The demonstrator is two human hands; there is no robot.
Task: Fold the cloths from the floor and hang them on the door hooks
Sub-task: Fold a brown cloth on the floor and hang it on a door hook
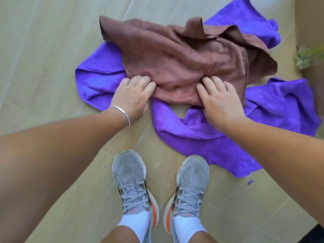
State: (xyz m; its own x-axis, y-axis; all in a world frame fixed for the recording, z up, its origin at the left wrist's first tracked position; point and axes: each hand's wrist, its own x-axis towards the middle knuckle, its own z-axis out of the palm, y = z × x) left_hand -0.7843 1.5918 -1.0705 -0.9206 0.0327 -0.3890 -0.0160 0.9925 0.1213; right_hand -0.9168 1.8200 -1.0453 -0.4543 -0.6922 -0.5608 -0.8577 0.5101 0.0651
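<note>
A crumpled brown cloth (175, 55) lies on the tiled floor on top of a larger purple cloth (263, 111) that spreads out beneath and around it. My left hand (133, 95), with a silver bangle on the wrist, has its fingers curled into the brown cloth's near left edge. My right hand (217, 97) grips the same near edge further right, fingertips dug into the fabric. The cloth is bunched up between the two hands.
My two grey sneakers (161, 181) stand on the beige floor tiles (43, 50) just short of the cloths. A brown wooden surface (312, 18) with a greenish smear rises at the right edge. No door hooks are in view.
</note>
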